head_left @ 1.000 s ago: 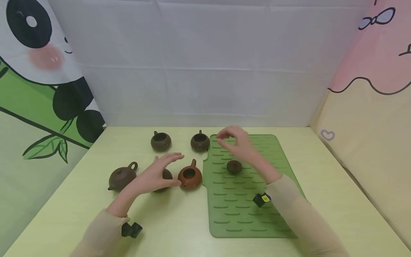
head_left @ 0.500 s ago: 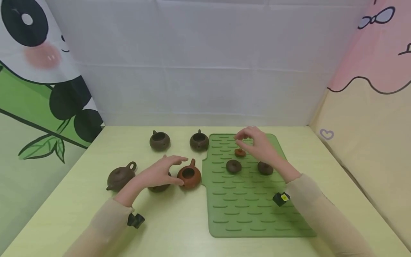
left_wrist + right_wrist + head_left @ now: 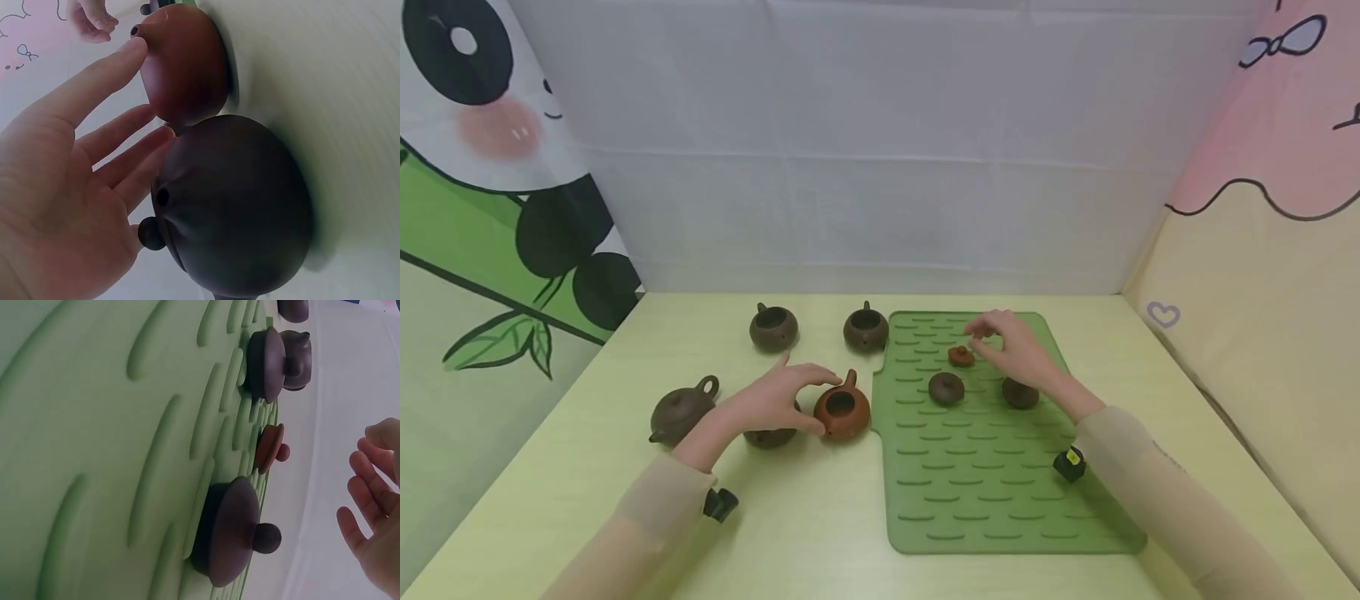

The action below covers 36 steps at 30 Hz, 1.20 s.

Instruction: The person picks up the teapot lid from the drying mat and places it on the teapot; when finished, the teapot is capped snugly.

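Note:
My left hand (image 3: 767,402) reaches over a dark teapot with its lid on (image 3: 244,206). Its thumb and fingers are spread at the lidless reddish-brown teapot (image 3: 853,427); in the left wrist view the thumb tip is right at that pot's spout (image 3: 145,30). Above the green mat (image 3: 977,467), my right hand (image 3: 1015,354) holds nothing, its fingers loosely bent behind a small reddish lid (image 3: 961,357). Two dark lids, one to the left (image 3: 947,388) and one under the right wrist (image 3: 1020,393), lie knob up on the mat.
At the back of the table stand two lidless dark teapots, one left (image 3: 773,332) and one by the mat's edge (image 3: 867,333). Another dark teapot (image 3: 679,415), lidded, sits left of my left forearm. A pale backdrop (image 3: 880,208) closes off the far side.
My right hand has moved right over the mat, uncovering the reddish lid and the right-hand dark lid. The left hand has shifted slightly right, closer to the reddish-brown teapot.

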Tool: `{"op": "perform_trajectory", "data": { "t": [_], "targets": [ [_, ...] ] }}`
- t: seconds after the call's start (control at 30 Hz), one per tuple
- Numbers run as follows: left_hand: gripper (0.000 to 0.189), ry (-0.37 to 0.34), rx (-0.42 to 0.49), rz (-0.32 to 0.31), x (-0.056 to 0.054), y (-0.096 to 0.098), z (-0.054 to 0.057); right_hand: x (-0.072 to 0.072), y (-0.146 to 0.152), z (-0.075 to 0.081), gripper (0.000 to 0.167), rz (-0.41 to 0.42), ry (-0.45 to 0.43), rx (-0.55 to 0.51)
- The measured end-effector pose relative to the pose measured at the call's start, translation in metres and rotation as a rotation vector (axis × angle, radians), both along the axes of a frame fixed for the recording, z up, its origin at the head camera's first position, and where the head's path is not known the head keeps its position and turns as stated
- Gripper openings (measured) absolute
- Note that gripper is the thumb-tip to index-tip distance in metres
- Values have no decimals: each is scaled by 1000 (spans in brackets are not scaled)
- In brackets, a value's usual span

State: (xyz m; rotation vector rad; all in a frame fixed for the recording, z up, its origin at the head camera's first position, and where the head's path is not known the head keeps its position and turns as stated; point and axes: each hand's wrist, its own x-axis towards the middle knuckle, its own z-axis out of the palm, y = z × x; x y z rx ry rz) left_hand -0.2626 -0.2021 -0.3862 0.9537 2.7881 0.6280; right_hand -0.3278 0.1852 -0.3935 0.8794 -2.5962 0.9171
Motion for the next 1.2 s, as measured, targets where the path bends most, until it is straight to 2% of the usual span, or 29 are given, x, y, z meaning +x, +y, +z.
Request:
{"op": "perform_trajectory", "data": {
  "t": [0.1,0.3,0.6,0.73,0.9,1.2],
  "targets": [
    [66,15,4,-3,-2,0,-2,-5,3,-2,20,-7,-10,6],
    [70,-16,2,4,-3,-1,-3,-11,3,-3,20,-27,-34,49],
    [68,-46,30,-3,-4,-1,-5,-19,-2,0,26,-85,-163,34],
    [67,-46,30,-5,-4,0,-4,-22,-3,-4,31,-105,-204,36],
    [66,-44,42,-5,-4,0,-5,-27,-3,-13,34,-91,-220,32],
    [65,-49,57,3,-4,-3,-8,-30,-1,-22,31,-83,-287,138]
  ]
}}
